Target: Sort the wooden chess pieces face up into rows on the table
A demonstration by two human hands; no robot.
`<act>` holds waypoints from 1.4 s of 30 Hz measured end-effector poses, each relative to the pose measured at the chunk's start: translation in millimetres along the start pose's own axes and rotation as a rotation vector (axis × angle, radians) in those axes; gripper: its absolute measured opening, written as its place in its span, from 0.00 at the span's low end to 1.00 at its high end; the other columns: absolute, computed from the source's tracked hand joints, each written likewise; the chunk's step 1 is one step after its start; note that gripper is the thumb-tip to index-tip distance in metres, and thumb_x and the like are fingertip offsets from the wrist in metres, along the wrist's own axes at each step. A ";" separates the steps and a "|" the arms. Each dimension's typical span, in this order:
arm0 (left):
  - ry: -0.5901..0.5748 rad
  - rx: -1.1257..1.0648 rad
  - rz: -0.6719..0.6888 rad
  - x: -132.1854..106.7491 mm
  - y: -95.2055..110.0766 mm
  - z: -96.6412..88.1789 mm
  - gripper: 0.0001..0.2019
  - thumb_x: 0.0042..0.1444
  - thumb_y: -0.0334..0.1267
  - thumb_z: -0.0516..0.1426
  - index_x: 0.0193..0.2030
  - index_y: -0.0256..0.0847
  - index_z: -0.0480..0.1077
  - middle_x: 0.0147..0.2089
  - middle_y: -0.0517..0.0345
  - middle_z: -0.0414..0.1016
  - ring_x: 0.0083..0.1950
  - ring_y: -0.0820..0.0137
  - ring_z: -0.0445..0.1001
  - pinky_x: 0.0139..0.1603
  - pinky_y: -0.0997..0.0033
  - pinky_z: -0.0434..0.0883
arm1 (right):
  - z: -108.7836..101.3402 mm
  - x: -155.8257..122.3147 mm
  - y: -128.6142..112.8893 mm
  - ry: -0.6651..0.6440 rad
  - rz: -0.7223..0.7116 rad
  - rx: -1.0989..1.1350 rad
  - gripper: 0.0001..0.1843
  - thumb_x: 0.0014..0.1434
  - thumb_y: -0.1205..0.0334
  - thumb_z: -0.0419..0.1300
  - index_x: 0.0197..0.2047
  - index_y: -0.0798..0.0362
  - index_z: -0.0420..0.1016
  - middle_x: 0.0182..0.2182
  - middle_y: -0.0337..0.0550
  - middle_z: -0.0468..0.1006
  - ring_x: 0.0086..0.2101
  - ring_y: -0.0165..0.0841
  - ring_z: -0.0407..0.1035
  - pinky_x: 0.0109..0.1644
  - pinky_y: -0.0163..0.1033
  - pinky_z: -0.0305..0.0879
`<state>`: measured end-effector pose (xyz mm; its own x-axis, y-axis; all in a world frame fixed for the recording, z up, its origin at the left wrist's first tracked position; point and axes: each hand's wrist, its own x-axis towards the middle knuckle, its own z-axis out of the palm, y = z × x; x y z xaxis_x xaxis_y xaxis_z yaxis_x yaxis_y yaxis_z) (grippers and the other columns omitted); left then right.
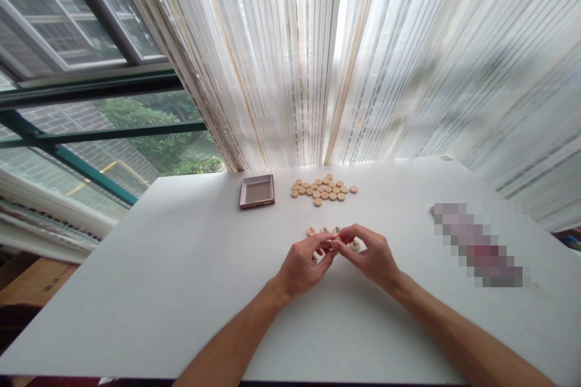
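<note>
My left hand (305, 263) and my right hand (370, 254) meet at the fingertips, low over the white table. Their fingers close around a small wooden xiangqi piece (337, 239), of which only a pale edge shows. Just beyond the fingers is a short row: a piece with a red character (311, 231) and two with dark characters, a middle piece (325, 230) and a right one (336, 230). Another dark-marked piece (354, 245) lies beside my right fingers. Under my left hand, one more piece (314, 259) is partly covered.
Several plain-side-up wooden pieces (323, 189) lie clustered farther back on the white table (181, 290). To their left is a shallow open box (257, 191). A blurred-out long object (479, 247) lies on the right. Striped curtains (281, 72) hang behind the table's far edge.
</note>
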<state>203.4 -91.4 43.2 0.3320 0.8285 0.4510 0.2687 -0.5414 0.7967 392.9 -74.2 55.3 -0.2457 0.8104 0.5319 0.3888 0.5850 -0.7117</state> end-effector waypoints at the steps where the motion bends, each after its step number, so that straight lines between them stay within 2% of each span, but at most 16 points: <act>1: -0.002 0.002 0.000 -0.1 -0.1 0.2 0.15 0.63 0.35 0.57 0.57 0.41 0.69 0.48 0.49 0.81 0.44 0.66 0.80 0.42 0.68 0.78 | 0.1 -0.2 0.2 -0.002 0.003 -0.002 0.05 0.62 0.59 0.64 0.36 0.51 0.75 0.29 0.40 0.78 0.29 0.32 0.73 0.35 0.37 0.70; 10: -0.015 -0.011 -0.061 1.3 8.7 -3.2 0.14 0.64 0.37 0.56 0.55 0.42 0.71 0.47 0.50 0.80 0.43 0.66 0.80 0.43 0.67 0.77 | 0.6 0.9 0.1 -0.006 -0.033 0.000 0.06 0.65 0.59 0.60 0.37 0.51 0.75 0.29 0.41 0.78 0.29 0.32 0.73 0.34 0.37 0.71; 15: 0.021 -0.025 -0.069 2.2 10.4 -4.3 0.14 0.63 0.38 0.57 0.54 0.41 0.70 0.47 0.50 0.81 0.41 0.67 0.80 0.44 0.68 0.77 | -0.6 0.1 1.8 -0.026 -0.027 0.048 0.05 0.66 0.62 0.58 0.42 0.50 0.74 0.32 0.43 0.79 0.30 0.33 0.74 0.36 0.38 0.72; 20: 0.039 -0.091 -0.154 3.0 11.6 -5.1 0.15 0.63 0.40 0.58 0.56 0.41 0.69 0.45 0.50 0.81 0.41 0.68 0.81 0.41 0.70 0.77 | -0.7 0.1 1.1 -0.041 -0.041 0.085 0.05 0.65 0.64 0.58 0.45 0.51 0.73 0.34 0.43 0.79 0.32 0.33 0.75 0.39 0.39 0.73; 24: 0.044 -0.137 -0.213 4.2 12.1 -6.4 0.16 0.63 0.40 0.58 0.56 0.41 0.69 0.43 0.52 0.81 0.41 0.67 0.81 0.43 0.69 0.76 | -0.4 -0.4 -0.1 -0.058 -0.049 0.100 0.07 0.65 0.64 0.59 0.47 0.50 0.73 0.36 0.44 0.79 0.33 0.34 0.75 0.39 0.39 0.74; 35: 0.023 -0.249 -0.240 6.4 13.9 -8.7 0.18 0.63 0.43 0.58 0.57 0.39 0.69 0.44 0.49 0.80 0.40 0.66 0.80 0.45 0.65 0.77 | 1.2 0.0 -3.3 -0.074 -0.074 0.125 0.13 0.63 0.64 0.61 0.51 0.49 0.71 0.37 0.44 0.79 0.34 0.34 0.77 0.39 0.40 0.76; 42: 0.045 -0.306 -0.288 5.9 10.6 -6.5 0.18 0.59 0.45 0.62 0.52 0.37 0.71 0.41 0.48 0.82 0.41 0.64 0.81 0.43 0.66 0.77 | 3.9 -0.8 -2.0 -0.071 -0.172 0.079 0.12 0.62 0.66 0.62 0.49 0.48 0.72 0.38 0.43 0.78 0.34 0.33 0.74 0.38 0.39 0.76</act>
<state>202.4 -91.4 56.9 0.2408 0.9488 0.2043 0.0611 -0.2249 0.9725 388.9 -75.9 54.5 -0.3656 0.6972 0.6167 0.2654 0.7131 -0.6489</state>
